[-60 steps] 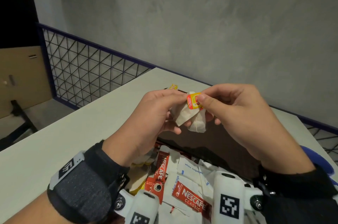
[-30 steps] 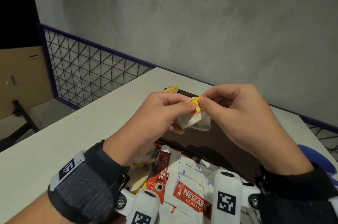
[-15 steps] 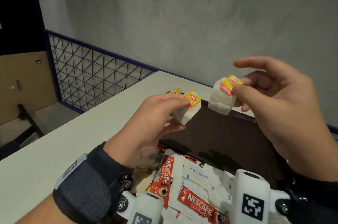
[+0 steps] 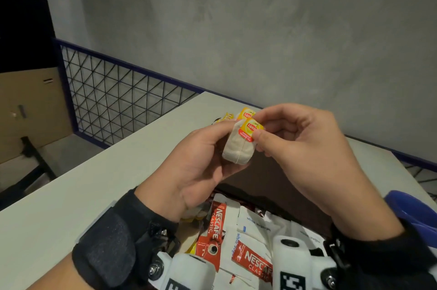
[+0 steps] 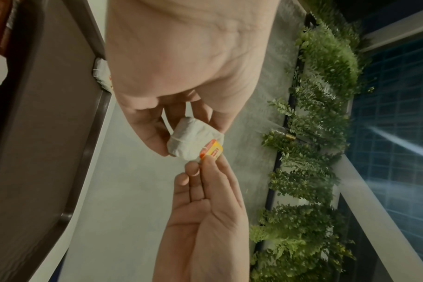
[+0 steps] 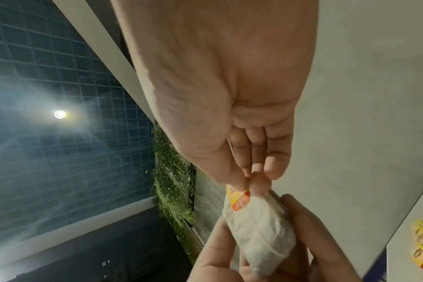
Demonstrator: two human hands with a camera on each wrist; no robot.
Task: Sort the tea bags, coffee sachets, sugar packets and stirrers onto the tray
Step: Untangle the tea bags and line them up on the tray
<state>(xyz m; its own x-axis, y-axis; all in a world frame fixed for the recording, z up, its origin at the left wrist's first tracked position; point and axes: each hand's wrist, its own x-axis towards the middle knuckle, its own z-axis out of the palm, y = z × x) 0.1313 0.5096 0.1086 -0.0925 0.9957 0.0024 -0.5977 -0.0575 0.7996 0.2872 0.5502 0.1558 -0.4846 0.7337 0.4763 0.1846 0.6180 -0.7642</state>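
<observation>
Soft, matt white paper on the tea bag point(image 4: 237, 149), faintly fibrous, its tag point(image 4: 250, 129) a glossy printed card. Lower frame: shiny red foil coffee sachets point(image 4: 216, 226) among matt white paper sugar packets point(image 4: 254, 224). The tray point(image 4: 264, 178) looks smooth dark plastic, the table point(image 4: 78, 195) pale and matt, the wall point(image 4: 260, 29) rough grey plaster.

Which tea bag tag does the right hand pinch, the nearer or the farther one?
The nearer tag, on the held tea bag; the right hand pinches it. The farther tag stands free.
</observation>
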